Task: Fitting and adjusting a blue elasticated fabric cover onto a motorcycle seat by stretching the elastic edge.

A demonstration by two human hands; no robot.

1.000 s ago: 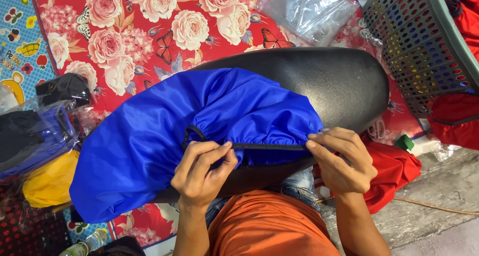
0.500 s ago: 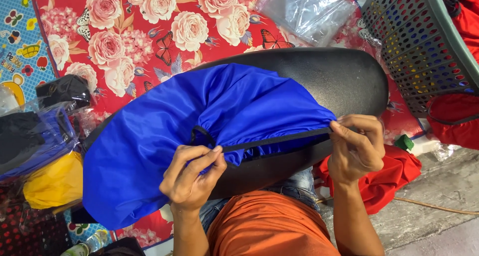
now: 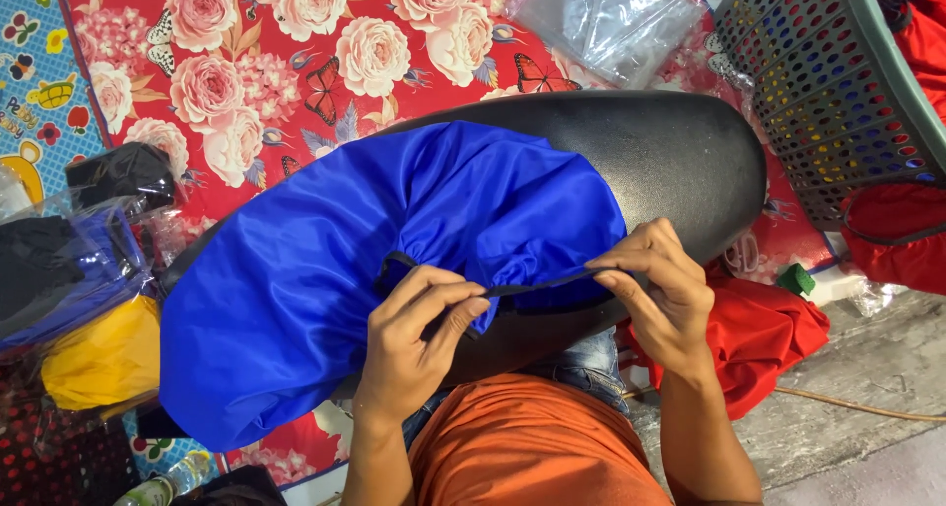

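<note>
A red cloth with big pink roses and butterflies [image 3: 296,63] covers the floor in the upper part of the frame. A clear plastic bag [image 3: 611,18] lies on it at the top, right of the middle. A grey plastic basket with many holes [image 3: 838,92] stands in the upper right corner, and red fabric [image 3: 769,334] lies below it, at the right. At the left edge there are folded clothes in plastic bags, black, blue and yellow [image 3: 89,353]. A colourful children's mat [image 3: 30,92] shows in the upper left corner.
</note>
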